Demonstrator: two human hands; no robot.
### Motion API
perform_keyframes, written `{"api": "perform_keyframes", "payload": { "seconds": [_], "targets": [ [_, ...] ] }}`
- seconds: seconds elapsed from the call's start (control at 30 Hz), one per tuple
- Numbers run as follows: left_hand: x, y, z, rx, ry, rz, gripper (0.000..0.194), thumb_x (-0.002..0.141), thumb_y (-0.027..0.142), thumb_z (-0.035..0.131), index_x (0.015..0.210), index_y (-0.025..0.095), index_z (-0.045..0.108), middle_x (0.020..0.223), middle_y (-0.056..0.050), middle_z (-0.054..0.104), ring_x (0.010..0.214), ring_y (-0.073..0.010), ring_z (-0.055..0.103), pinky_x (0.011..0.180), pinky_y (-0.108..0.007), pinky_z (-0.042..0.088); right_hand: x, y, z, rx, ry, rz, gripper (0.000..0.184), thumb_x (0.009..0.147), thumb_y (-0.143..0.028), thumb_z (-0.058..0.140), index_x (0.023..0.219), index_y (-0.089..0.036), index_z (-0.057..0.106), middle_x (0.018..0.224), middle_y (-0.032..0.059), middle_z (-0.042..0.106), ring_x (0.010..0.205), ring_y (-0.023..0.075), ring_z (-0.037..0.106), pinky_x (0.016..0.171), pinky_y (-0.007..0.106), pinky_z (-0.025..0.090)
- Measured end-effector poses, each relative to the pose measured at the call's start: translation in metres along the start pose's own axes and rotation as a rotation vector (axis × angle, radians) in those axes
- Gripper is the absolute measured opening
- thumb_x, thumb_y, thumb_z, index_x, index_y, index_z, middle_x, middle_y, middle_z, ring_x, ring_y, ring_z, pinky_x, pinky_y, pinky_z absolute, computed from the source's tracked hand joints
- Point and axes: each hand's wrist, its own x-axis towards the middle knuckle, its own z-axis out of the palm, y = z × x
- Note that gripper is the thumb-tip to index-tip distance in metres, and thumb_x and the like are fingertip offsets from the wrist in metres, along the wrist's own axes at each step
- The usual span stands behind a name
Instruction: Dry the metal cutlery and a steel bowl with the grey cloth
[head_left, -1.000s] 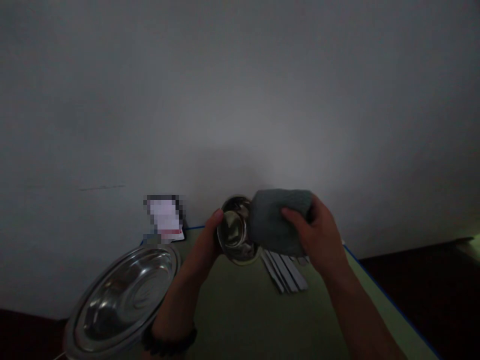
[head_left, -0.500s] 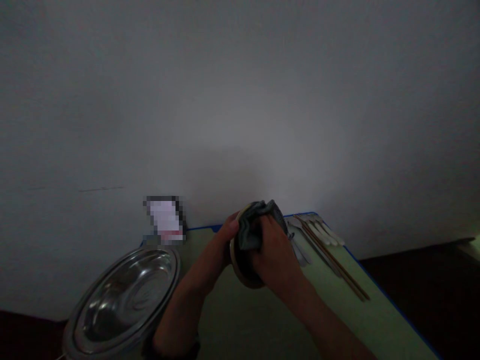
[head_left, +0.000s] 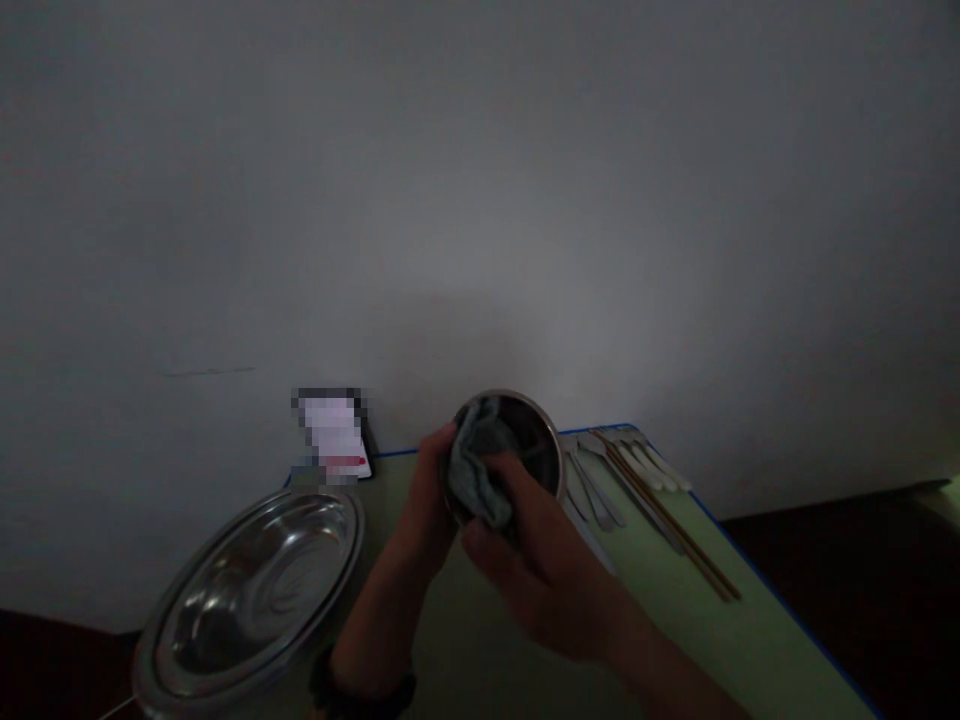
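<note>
A round metal bowl (head_left: 555, 450) is held up over the table, tilted so its inside faces me. My left hand (head_left: 431, 485) grips the bowl by its left side, with most fingers hidden behind it. Inside the bowl, my right hand (head_left: 525, 550) presses a crumpled grey-green cloth (head_left: 476, 465) against the inner wall. The right thumb lies near the lower rim, and the fingers are pushed into the cloth.
A large oval metal basin (head_left: 255, 600) stands at the table's left. Behind it a phone (head_left: 334, 435) leans by the wall. On the right of the green table (head_left: 480, 650) lie brown chopsticks (head_left: 675, 530), several white-handled utensils (head_left: 652, 465) and metal cutlery (head_left: 596, 490).
The bowl has turned so its opening faces me more. My right hand and the cloth have moved down and left, from the upper rim to the lower left inside.
</note>
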Motion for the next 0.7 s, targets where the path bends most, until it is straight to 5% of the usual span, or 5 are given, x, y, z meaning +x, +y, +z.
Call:
{"api": "perform_keyframes", "payload": {
  "seconds": [0.13, 0.27, 0.33, 0.57, 0.7],
  "targets": [
    [0.005, 0.003, -0.002, 0.006, 0.058, 0.122, 0.036, 0.076, 0.051, 0.049, 0.068, 0.023, 0.068, 0.056, 0.001, 0.065, 0.084, -0.0229, 0.064, 0.074, -0.03, 0.05, -0.002, -0.007, 0.0, -0.072, -0.085, 0.041, 0.037, 0.095, -0.037, 0.027, 0.12, -0.021, 0.048, 0.134, 0.0068, 0.048, 0.127, 0.017, 0.04, 0.108, 0.035, 0.03],
    [0.001, -0.007, -0.004, 0.074, -0.012, 0.116, 0.027, 0.075, 0.046, 0.057, 0.075, 0.021, 0.069, 0.061, 0.001, 0.066, 0.084, -0.0221, 0.063, 0.079, -0.03, 0.049, 0.0, 0.001, 0.01, -0.064, -0.112, 0.12, 0.053, 0.094, -0.04, 0.026, 0.141, -0.016, 0.022, 0.152, 0.0077, 0.017, 0.14, 0.0172, 0.012, 0.115, 0.039, 0.013],
    [-0.002, -0.012, -0.003, 0.107, -0.06, 0.13, 0.025, 0.075, 0.044, 0.06, 0.077, 0.021, 0.069, 0.063, 0.001, 0.067, 0.083, -0.0209, 0.063, 0.08, -0.028, 0.048, 0.002, 0.007, 0.013, -0.061, -0.092, 0.101, 0.055, 0.095, -0.036, 0.027, 0.144, -0.016, 0.013, 0.153, 0.0069, 0.013, 0.14, 0.016, 0.007, 0.116, 0.039, 0.009],
    [-0.007, 0.006, 0.002, 0.108, 0.051, 0.154, 0.029, 0.071, 0.047, 0.056, 0.065, 0.019, 0.064, 0.049, 0.002, 0.06, 0.073, -0.022, 0.065, 0.066, -0.028, 0.051, 0.001, -0.003, -0.003, -0.197, -0.208, -0.084, 0.045, 0.094, -0.025, 0.03, 0.139, -0.019, 0.032, 0.144, 0.0039, 0.038, 0.134, 0.0151, 0.031, 0.113, 0.037, 0.024],
    [-0.005, 0.015, -0.004, 0.125, 0.038, 0.259, 0.03, 0.073, 0.041, 0.056, 0.09, 0.019, 0.065, 0.07, 0.0, 0.068, 0.083, -0.0234, 0.064, 0.072, -0.03, 0.05, -0.006, -0.005, -0.002, -0.469, -0.206, 0.033, 0.048, 0.093, -0.031, 0.031, 0.136, -0.011, 0.038, 0.142, 0.0112, 0.039, 0.133, 0.0217, 0.033, 0.112, 0.041, 0.026]
  ]
}}
